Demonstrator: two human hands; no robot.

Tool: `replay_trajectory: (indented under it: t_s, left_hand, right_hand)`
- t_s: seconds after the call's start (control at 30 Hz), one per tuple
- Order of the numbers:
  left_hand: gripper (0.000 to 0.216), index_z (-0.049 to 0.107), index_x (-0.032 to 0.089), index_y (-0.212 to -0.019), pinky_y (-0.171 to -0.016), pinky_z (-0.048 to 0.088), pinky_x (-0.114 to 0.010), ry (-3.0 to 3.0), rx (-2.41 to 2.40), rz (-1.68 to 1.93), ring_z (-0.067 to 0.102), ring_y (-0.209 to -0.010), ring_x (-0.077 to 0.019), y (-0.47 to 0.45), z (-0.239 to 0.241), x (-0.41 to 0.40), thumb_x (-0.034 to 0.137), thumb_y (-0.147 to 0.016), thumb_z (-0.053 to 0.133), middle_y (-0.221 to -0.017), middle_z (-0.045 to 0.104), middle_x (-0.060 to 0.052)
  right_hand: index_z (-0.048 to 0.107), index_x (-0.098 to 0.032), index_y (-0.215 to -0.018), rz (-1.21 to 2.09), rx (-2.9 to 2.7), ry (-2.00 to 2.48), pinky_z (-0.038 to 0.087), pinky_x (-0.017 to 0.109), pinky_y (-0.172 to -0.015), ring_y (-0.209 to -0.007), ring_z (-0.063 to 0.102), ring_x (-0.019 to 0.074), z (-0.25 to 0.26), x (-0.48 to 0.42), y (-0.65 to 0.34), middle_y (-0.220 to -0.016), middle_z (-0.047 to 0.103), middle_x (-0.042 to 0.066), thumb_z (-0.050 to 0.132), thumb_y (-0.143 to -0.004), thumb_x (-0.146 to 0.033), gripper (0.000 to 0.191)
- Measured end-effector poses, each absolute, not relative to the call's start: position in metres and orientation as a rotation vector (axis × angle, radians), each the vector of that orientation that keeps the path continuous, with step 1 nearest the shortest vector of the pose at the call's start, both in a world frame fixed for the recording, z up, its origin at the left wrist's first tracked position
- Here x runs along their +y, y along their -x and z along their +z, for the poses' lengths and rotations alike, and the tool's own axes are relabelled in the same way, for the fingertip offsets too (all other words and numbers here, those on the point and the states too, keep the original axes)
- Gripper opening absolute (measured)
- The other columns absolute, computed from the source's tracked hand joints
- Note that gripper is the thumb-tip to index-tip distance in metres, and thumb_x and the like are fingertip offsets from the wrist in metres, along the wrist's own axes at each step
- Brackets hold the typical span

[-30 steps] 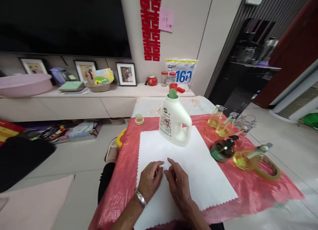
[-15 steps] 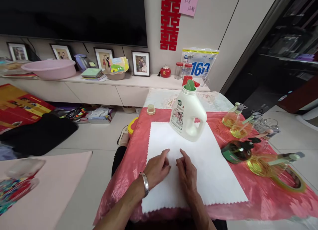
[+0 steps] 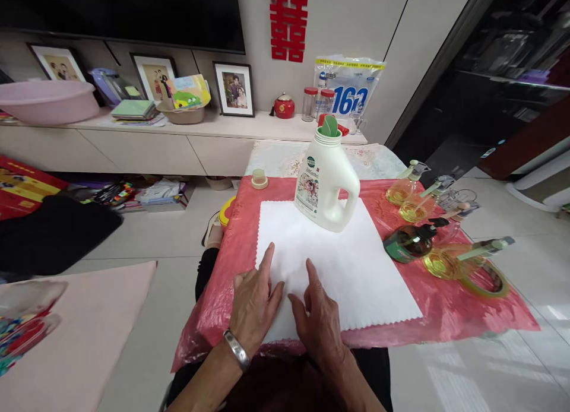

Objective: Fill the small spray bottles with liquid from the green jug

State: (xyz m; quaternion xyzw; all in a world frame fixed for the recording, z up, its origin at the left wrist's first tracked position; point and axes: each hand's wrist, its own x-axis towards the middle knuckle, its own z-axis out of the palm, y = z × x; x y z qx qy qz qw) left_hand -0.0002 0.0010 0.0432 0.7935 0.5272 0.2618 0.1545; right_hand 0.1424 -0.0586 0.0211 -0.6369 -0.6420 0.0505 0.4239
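My left hand (image 3: 253, 302), with a silver bangle at the wrist, is over the near left part of a white scalloped-edge cloth (image 3: 356, 275). Its index finger and thumb are stretched apart and it holds nothing. Beside it, my right hand (image 3: 317, 317) has its index finger pointing forward and its thumb out, also with nothing in it. Beyond both hands a white jug with a handle (image 3: 327, 183) stands upright on the far part of the cloth. A green spout (image 3: 329, 126) sticks out of its open neck. A pale cap (image 3: 259, 179) sits on the red table cover to the left.
On the right of the red table cover (image 3: 231, 263) are a dark pump bottle (image 3: 407, 244), glass bottles of yellow liquid (image 3: 445, 263) and a tape roll (image 3: 490, 280). A low cabinet (image 3: 155, 145) runs along the wall. Another person's foot (image 3: 214, 231) shows at the left.
My hands have drawn back toward the cloth's near edge, and their index fingers and thumbs have spread. The view has shifted. The jug still stands on the cloth.
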Motion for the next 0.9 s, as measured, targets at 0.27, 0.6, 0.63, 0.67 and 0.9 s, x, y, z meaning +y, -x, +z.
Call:
replay_trajectory:
  t_s: [0.27, 0.6, 0.63, 0.67, 0.9]
  left_hand:
    - [0.076, 0.002, 0.015, -0.157, -0.072, 0.041, -0.037, -2.496, 1.634, 0.764, 0.059, -0.06, -0.0195, 0.001, 0.06, -0.006, 0.009, -0.091, 0.038, -0.062, 0.057, 0.006]
    - [0.078, -0.012, 0.018, -0.155, -0.073, 0.041, -0.037, -2.573, 1.623, 0.815, 0.056, -0.056, -0.0167, -0.007, 0.067, -0.017, 0.003, -0.094, 0.034, -0.062, 0.055, 0.009]
    - [0.081, -0.015, 0.018, -0.155, -0.073, 0.041, -0.037, -2.581, 1.592, 0.847, 0.056, -0.055, -0.0164, -0.008, 0.069, -0.019, 0.002, -0.094, 0.034, -0.061, 0.055, 0.009]
    - [0.083, -0.017, 0.017, -0.155, -0.072, 0.04, -0.036, -2.588, 1.562, 0.882, 0.055, -0.055, -0.016, -0.009, 0.07, -0.02, 0.001, -0.093, 0.035, -0.061, 0.055, 0.009]
    - [0.095, -0.024, 0.017, -0.154, -0.069, 0.036, -0.034, -2.599, 1.594, 0.808, 0.054, -0.054, -0.0163, -0.015, 0.057, -0.019, -0.006, -0.085, 0.039, -0.059, 0.055, 0.01]
  right_hand:
    - [0.012, -0.023, -0.16, -0.153, -1.474, 1.735, 0.038, 0.022, -0.041, -0.038, 0.041, 0.0111, 0.057, -0.071, -0.173, -0.055, 0.039, -0.011, 0.047, -0.095, -0.018, 0.075]
    - [0.012, -0.023, -0.161, -0.305, -1.508, 1.729, 0.036, 0.022, -0.04, -0.037, 0.038, 0.0107, 0.068, -0.077, -0.166, -0.053, 0.041, -0.011, 0.047, -0.094, -0.014, 0.076]
    - [0.012, -0.022, -0.161, -0.299, -1.511, 1.72, 0.036, 0.022, -0.04, -0.037, 0.038, 0.0106, 0.068, -0.078, -0.166, -0.052, 0.041, -0.011, 0.047, -0.094, -0.014, 0.076]
    - [0.012, -0.022, -0.161, -0.284, -1.512, 1.713, 0.036, 0.022, -0.04, -0.037, 0.039, 0.0104, 0.068, -0.078, -0.165, -0.052, 0.041, -0.011, 0.047, -0.094, -0.014, 0.076]
    - [0.009, -0.02, -0.16, -0.238, -1.566, 1.753, 0.039, 0.02, -0.043, -0.038, 0.044, 0.0096, 0.061, -0.074, -0.165, -0.056, 0.048, -0.011, 0.044, -0.093, -0.011, 0.077]
